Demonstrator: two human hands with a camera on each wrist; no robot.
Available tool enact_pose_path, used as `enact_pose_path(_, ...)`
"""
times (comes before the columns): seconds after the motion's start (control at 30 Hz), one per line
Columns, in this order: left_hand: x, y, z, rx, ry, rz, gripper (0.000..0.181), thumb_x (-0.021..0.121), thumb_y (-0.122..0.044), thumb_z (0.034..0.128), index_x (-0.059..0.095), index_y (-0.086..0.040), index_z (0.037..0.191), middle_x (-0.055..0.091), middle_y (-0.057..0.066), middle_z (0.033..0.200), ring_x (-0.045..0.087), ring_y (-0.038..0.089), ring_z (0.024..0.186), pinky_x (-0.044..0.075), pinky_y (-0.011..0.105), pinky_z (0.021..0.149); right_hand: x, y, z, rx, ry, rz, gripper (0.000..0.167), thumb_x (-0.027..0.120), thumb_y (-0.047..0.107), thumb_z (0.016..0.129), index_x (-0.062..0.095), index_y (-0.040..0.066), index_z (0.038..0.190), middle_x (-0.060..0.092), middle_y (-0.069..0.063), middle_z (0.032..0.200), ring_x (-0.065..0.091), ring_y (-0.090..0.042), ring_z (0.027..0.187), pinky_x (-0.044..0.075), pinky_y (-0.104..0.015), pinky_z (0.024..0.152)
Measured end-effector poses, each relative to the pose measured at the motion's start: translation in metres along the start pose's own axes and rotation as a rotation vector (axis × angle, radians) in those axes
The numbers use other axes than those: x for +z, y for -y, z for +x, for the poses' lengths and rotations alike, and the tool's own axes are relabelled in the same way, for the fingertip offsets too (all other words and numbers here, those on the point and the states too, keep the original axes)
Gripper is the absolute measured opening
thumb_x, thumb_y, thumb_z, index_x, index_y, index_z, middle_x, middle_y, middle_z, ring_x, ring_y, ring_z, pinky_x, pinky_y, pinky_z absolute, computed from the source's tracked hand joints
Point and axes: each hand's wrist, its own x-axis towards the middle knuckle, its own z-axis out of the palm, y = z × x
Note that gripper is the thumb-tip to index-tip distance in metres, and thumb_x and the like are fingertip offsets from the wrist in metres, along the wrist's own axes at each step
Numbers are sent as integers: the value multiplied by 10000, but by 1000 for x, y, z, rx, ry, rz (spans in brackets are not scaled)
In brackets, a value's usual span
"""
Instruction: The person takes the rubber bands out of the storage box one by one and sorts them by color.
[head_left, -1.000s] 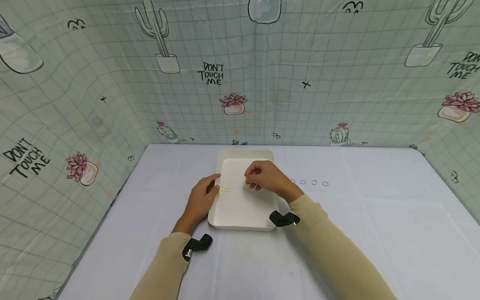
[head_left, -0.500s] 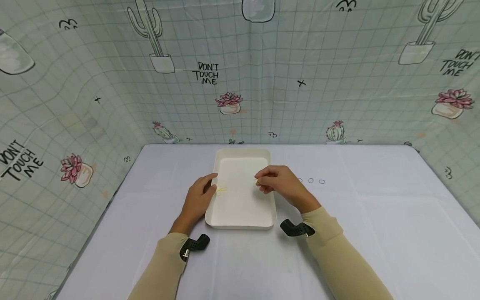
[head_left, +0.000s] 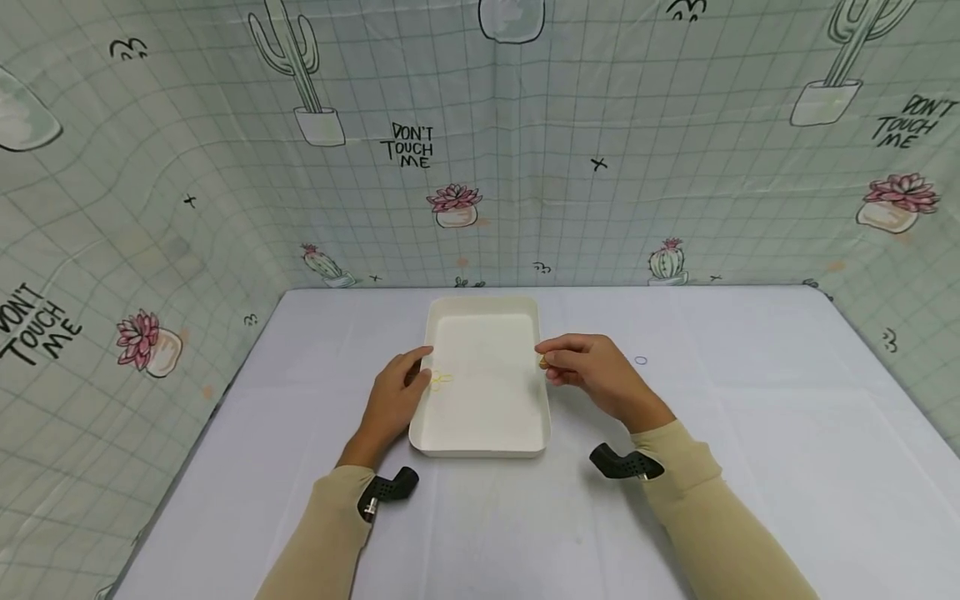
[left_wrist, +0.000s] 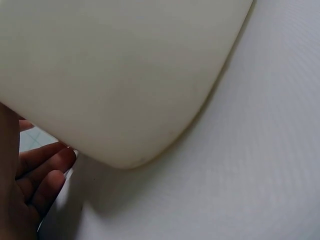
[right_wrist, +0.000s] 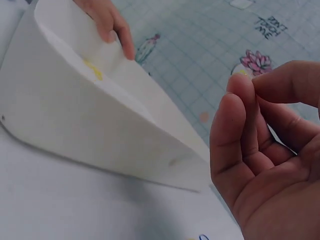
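Carefully, the right hand (head_left: pixel 588 371) pinched a small yellow piece (head_left: pixel 543 362) between the thumb and the forefinger, at the right rim of a white tray (head_left: pixel 487 421); whether this hand touched the rim, one could not tell. The piece was mostly covered by the fingers, so its shape could not be told.

On the opposite side, the left hand (head_left: pixel 397 396) rested on the tray's left rim, its thumb and forefinger spread apart. Inside the tray, just beside the left thumb, lay some thin yellow loops (head_left: pixel 442 379).

Further out, to the right of the right hand, a blue ring (head_left: pixel 641 361) lay on the white tablecloth (head_left: pixel 480 533). Both arms wore beige sleeves (head_left: pixel 322 525), and a black device (head_left: pixel 626 462) was fixed at each wrist, on which no brand could be read.

Behind the table hung a pale green checked cloth (head_left: pixel 517 150) with drawn cacti and pink succulents in pots. Its black lettering (head_left: pixel 411 146) said "DON'T TOUCH ME", in capitals on three lines, and the same words were repeated at the far left and at the far right.
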Motion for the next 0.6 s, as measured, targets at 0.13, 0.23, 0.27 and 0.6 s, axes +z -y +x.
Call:
enact_pose_path(0.13,0,0,2,7,8,2,418,558,-197,1024,560,-130,1437,601,126,1226,546,249,1035,430,437,905,-11,-2,-5,19,-46,62,377,613,78,980,575,-161,1268,653,-177,1034,631,-187,824,554,-287,776)
enact_pose_path(0.23,-1,-1,3,4,11,7,419,558,-199,1022,562,-134,1436,602,122,1229,547,247,1040,430,435,909,-18,-3,-7,31,-73,121,322,622,71,978,611,-118,1238,667,-96,984,624,-163,815,549,-274,775)
enact_pose_path(0.27,-1,-1,3,1,11,9,419,558,-199,1022,562,-135,1436,602,121,1229,547,248,1040,429,434,911,-20,-4,-8,34,-81,136,286,632,67,971,638,-87,1211,671,-83,973,625,-159,812,548,-271,774)
enact_pose_path(0.6,-1,2,0,-5,9,-5,416,552,-203,1029,558,-135,1440,602,122,1203,546,248,1012,429,432,887,-45,-11,-14,47,-124,113,303,669,99,966,634,-77,1210,682,-97,987,648,-139,830,554,-269,783)
